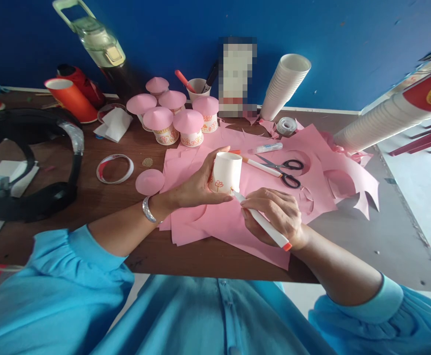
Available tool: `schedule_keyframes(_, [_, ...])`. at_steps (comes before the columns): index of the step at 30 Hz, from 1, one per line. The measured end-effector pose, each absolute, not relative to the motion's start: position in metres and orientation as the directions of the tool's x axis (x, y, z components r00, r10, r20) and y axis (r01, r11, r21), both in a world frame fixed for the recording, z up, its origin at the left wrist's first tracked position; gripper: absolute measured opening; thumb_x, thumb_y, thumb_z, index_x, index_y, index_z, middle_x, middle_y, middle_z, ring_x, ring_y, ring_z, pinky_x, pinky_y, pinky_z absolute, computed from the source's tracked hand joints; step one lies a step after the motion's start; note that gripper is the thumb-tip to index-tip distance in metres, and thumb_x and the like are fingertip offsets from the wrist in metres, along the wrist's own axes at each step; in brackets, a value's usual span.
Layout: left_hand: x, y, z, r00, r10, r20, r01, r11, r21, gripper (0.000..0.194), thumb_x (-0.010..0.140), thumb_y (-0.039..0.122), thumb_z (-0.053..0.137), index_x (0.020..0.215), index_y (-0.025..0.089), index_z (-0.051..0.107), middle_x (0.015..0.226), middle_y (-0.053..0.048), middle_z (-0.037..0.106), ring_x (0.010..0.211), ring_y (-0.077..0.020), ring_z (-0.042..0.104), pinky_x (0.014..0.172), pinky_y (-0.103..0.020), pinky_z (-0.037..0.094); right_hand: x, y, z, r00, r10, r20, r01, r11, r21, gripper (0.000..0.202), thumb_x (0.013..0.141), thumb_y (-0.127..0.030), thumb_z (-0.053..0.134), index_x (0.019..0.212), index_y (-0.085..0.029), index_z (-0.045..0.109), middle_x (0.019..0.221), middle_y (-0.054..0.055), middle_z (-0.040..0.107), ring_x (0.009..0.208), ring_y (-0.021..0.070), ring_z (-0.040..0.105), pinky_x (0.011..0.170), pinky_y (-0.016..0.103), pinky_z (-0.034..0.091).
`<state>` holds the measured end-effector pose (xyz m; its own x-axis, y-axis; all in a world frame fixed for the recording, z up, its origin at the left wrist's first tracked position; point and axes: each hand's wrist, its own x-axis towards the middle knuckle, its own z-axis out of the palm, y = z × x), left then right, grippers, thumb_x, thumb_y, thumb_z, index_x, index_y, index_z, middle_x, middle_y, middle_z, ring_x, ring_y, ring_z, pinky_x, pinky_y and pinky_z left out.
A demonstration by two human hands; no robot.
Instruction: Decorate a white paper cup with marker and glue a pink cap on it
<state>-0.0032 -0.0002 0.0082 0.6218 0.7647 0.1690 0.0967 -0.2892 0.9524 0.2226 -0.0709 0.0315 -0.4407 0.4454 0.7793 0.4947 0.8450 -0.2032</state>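
The step in hand looks to be decorating: the left hand (199,185) curls round a white paper cup (227,170), digits braced near its upper and lower edges; the right hand (274,212) pinches a white marker (267,228), its orange end toward the wrist and its tip at the lower edge of the cup's side, apparently touching; the cup is held up over the pink paper sheets (233,234) in the middle of the surface (149,254), and its flat end faces upward, though I cannot tell for sure whether that is the base; orange flowers (218,185) stand on the side facing the wearer, next to where the tip rests; as I judge it, the next stroke calls for a light, steady tip and a left grip firm enough to stop the cup slipping without denting its wall; carrying the row on would call for a small turn of the cup, with the palm clear of fresh ink; six decorated cups (166,136) with pink cone tops stand grouped beyond the left forearm, and a loose pink cone (149,182) lies near that wrist; scissors (283,167) and a second marker (263,166) lie on the paper behind the right hand.
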Motion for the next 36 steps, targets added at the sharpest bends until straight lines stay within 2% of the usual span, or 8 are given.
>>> schedule_keyframes(7, [-0.003,-0.0006,0.0107,0.619,0.766,0.173,0.111,-0.303,0.946,0.114,0.077,0.047,0.093,0.168,0.028,0.027,0.164,-0.02,0.046,0.149,-0.0431,0.047,0.122,-0.06,0.043,0.2221,-0.0699,0.0327,-0.459,0.441,0.772,0.487,0.851,-0.197,0.022,0.093,-0.003,0.066,0.107,-0.018,0.06,0.079,0.002,0.071,0.065,0.016,0.069,0.06,0.029,0.061])
schedule_keyframes(16, [-0.0013,-0.0015,0.0083,0.612,0.773,0.164,0.103,-0.284,0.953,0.114,0.077,0.045,0.093,0.168,0.028,0.026,0.166,-0.021,0.044,0.145,-0.0421,0.051,0.12,-0.06,0.046,0.2201,-0.0703,0.0322,-0.456,0.44,0.774,0.465,0.859,-0.215,0.024,0.091,-0.003,0.066,0.109,-0.018,0.061,0.079,0.002,0.071,0.066,0.0166,0.07,0.06,0.029,0.061])
schedule_keyframes(22, [-0.0001,-0.0026,0.0118,0.626,0.764,0.156,0.074,-0.258,0.963,0.111,0.079,0.048,0.091,0.168,0.031,0.027,0.171,-0.019,0.038,0.15,-0.0417,0.047,0.117,-0.058,0.049,0.2204,-0.0701,0.0305,-0.453,0.449,0.771,0.469,0.855,-0.222,0.027,0.093,-0.004,0.066,0.113,-0.02,0.06,0.081,0.0,0.072,0.066,0.0157,0.07,0.059,0.028,0.06])
schedule_keyframes(27, [0.0003,-0.0028,0.0149,0.635,0.755,0.166,0.066,-0.267,0.962,0.109,0.08,0.047,0.09,0.168,0.031,0.027,0.174,-0.018,0.036,0.155,-0.0428,0.042,0.121,-0.06,0.046,0.2223,-0.0687,0.0307,-0.465,0.438,0.769,0.462,0.861,-0.212,0.026,0.092,-0.002,0.067,0.113,-0.018,0.061,0.082,0.003,0.072,0.068,0.0165,0.071,0.06,0.029,0.061])
schedule_keyframes(30, [-0.0002,-0.0023,0.0134,0.626,0.761,0.168,0.087,-0.283,0.955,0.114,0.078,0.046,0.091,0.169,0.029,0.025,0.173,-0.02,0.037,0.155,-0.0435,0.041,0.123,-0.061,0.043,0.2229,-0.0681,0.0318,-0.455,0.445,0.772,0.464,0.858,-0.221,0.026,0.093,-0.003,0.067,0.113,-0.018,0.061,0.082,0.003,0.072,0.069,0.0172,0.072,0.063,0.03,0.063])
schedule_keyframes(36, [-0.0005,-0.001,0.0115,0.627,0.755,0.193,0.108,-0.329,0.938,0.112,0.078,0.043,0.091,0.168,0.027,0.026,0.166,-0.021,0.045,0.147,-0.0415,0.05,0.119,-0.058,0.048,0.2227,-0.0685,0.0338,-0.451,0.465,0.762,0.484,0.844,-0.229,0.025,0.094,-0.006,0.065,0.113,-0.022,0.06,0.082,0.001,0.073,0.068,0.0157,0.073,0.063,0.028,0.063])
